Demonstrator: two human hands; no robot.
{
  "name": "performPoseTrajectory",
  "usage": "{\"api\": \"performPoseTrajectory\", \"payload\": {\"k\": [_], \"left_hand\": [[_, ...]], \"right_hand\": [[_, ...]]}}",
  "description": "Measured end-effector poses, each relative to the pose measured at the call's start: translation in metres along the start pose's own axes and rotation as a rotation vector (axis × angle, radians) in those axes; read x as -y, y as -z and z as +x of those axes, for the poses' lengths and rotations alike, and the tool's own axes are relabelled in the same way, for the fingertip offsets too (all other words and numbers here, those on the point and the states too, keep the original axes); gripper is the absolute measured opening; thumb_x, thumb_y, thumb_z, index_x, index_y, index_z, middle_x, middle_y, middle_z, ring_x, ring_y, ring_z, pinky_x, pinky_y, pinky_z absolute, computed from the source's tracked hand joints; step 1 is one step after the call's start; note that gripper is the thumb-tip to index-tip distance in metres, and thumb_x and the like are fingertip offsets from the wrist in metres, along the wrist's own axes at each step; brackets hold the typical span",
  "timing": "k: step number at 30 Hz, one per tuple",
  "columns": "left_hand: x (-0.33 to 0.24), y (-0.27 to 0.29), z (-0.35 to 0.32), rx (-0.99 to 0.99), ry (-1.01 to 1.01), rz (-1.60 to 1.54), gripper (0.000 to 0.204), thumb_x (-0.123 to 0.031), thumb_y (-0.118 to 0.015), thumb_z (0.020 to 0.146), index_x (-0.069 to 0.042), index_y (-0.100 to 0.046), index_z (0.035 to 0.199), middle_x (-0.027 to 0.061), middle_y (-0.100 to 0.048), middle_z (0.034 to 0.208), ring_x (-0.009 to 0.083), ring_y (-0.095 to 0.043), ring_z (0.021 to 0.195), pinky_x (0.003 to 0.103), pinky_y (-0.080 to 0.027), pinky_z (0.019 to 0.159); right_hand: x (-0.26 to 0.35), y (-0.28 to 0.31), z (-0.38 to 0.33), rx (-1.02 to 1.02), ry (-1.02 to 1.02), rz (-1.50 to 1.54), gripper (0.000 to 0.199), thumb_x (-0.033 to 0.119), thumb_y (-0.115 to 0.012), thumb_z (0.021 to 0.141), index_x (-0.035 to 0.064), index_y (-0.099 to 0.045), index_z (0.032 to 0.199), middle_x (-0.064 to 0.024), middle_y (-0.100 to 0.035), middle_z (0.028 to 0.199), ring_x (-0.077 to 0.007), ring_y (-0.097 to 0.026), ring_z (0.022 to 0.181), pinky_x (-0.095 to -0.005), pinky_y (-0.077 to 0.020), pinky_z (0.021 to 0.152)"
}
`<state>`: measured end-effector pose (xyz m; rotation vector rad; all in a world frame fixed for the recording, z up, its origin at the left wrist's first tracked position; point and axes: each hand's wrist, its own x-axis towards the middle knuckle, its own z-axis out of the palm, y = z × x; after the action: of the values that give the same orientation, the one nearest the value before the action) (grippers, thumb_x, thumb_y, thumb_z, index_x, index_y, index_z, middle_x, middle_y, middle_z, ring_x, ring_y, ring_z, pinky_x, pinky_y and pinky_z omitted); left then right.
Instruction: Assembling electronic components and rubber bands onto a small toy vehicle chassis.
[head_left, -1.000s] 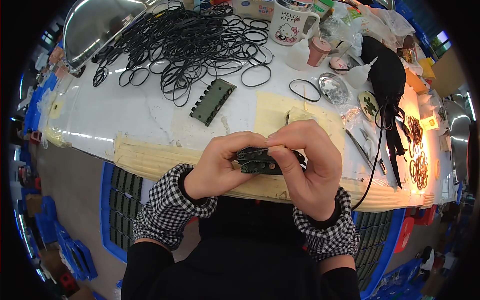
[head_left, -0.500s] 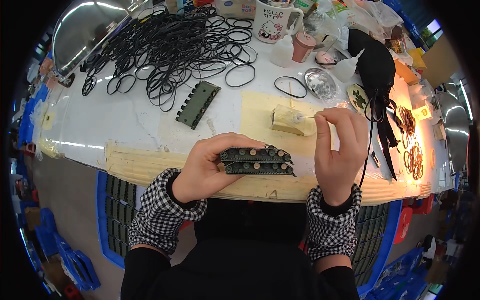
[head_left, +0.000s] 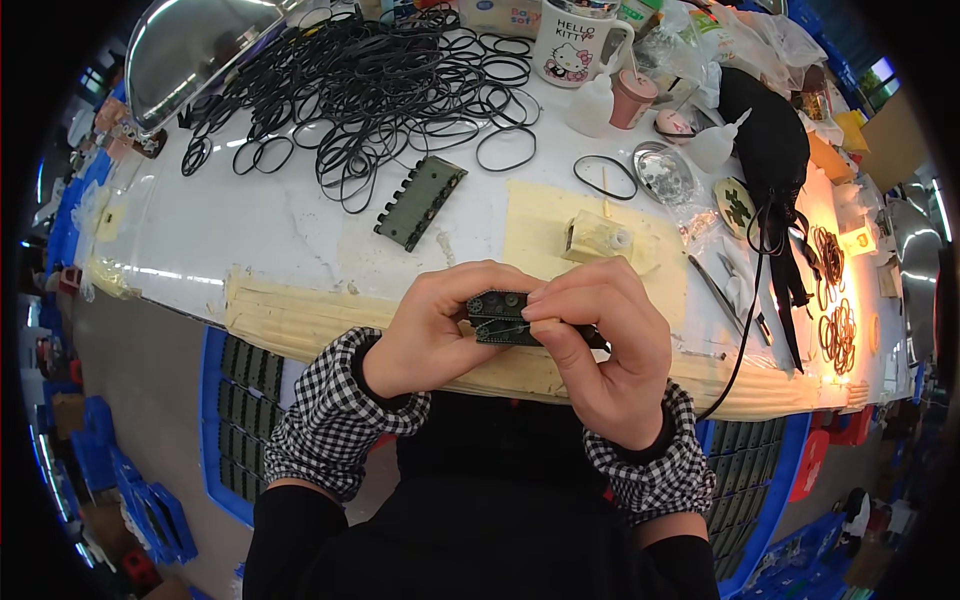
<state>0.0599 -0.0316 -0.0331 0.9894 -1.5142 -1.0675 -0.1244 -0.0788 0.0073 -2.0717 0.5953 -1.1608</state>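
My left hand (head_left: 430, 325) is closed round a pair of dark green toy tank track pieces (head_left: 492, 303), stacked one above the other with small wheels along their sides. My right hand (head_left: 625, 340) pinches a thin needle-like rod (head_left: 507, 328) between thumb and forefinger; its tip reaches the side of the lower track piece. The right fingers hide the right part of the tracks. Beyond the hands, a small block wrapped in yellowish tape (head_left: 590, 240) sits on a taped patch of the table. A dark green toy tank hull (head_left: 420, 203) lies farther left.
Behind lies a big heap of black rubber bands (head_left: 330, 85). A white mug (head_left: 575, 45), squeeze bottles (head_left: 590, 108) and a metal dish (head_left: 662, 172) stand at the back. Tweezers (head_left: 715, 290) rest at right. Blue trays of green parts (head_left: 250, 410) are below the table edge.
My right hand has moved left and nearer, from beside the taped block to the track pieces, bringing the thin rod with it. The left hand still holds the tracks. The whole view has shifted slightly.
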Motion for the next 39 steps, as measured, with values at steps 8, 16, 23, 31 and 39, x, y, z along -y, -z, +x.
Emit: {"api": "performPoseTrajectory", "payload": {"k": [8, 16, 23, 31, 39], "left_hand": [[0.002, 0.001, -0.001, 0.004, 0.002, 0.002, 0.039, 0.006, -0.068, 0.076, 0.001, -0.064, 0.115, 0.0112, -0.069, 0.106, 0.0184, -0.066, 0.097, 0.03, -0.051, 0.085], [-0.005, 0.001, 0.002, 0.025, 0.01, -0.024, 0.037, 0.008, -0.069, 0.08, 0.003, -0.063, 0.115, 0.0133, -0.067, 0.111, 0.0189, -0.065, 0.103, 0.031, -0.05, 0.09], [-0.005, 0.001, 0.003, 0.009, 0.013, -0.091, 0.039, 0.01, -0.069, 0.078, 0.003, -0.063, 0.116, 0.0147, -0.067, 0.115, 0.021, -0.064, 0.107, 0.032, -0.05, 0.095], [-0.004, 0.006, 0.001, -0.044, -0.034, -0.021, 0.037, 0.007, -0.069, 0.08, 0.002, -0.064, 0.116, 0.0122, -0.068, 0.11, 0.0176, -0.065, 0.1, 0.03, -0.051, 0.087], [-0.041, 0.005, 0.001, -0.042, -0.207, 0.192, 0.049, 0.006, -0.072, 0.074, 0.001, -0.057, 0.12, 0.0123, -0.067, 0.112, 0.0205, -0.065, 0.104, 0.032, -0.051, 0.091]], "right_hand": [[-0.001, -0.001, 0.001, 0.006, 0.022, -0.042, 0.013, 0.003, -0.076, 0.077, 0.0061, -0.069, 0.087, -0.0066, -0.063, 0.084, -0.0218, -0.056, 0.075, -0.0319, -0.0442, 0.066], [-0.003, 0.016, 0.0, -0.237, -0.063, -0.035, 0.005, 0.0, -0.068, 0.086, 0.0001, -0.064, 0.09, -0.0081, -0.066, 0.088, -0.0239, -0.059, 0.083, -0.0322, -0.0465, 0.076], [-0.032, 0.046, 0.009, -0.252, 0.101, -0.794, 0.008, 0.003, -0.07, 0.082, 0.0027, -0.063, 0.086, -0.0079, -0.064, 0.09, -0.0273, -0.055, 0.085, -0.0381, -0.0443, 0.076], [0.004, 0.052, 0.008, 0.021, 0.126, -0.589, 0.051, 0.011, -0.073, 0.078, -0.0007, -0.059, 0.125, -0.0134, -0.061, 0.104, -0.0309, -0.055, 0.099, -0.0422, -0.0452, 0.084], [0.011, 0.029, -0.006, 0.198, 0.114, -0.393, 0.059, -0.001, -0.076, 0.064, -0.0012, -0.06, 0.121, -0.0115, -0.062, 0.101, -0.0281, -0.061, 0.085, -0.0343, -0.0502, 0.074]]}}
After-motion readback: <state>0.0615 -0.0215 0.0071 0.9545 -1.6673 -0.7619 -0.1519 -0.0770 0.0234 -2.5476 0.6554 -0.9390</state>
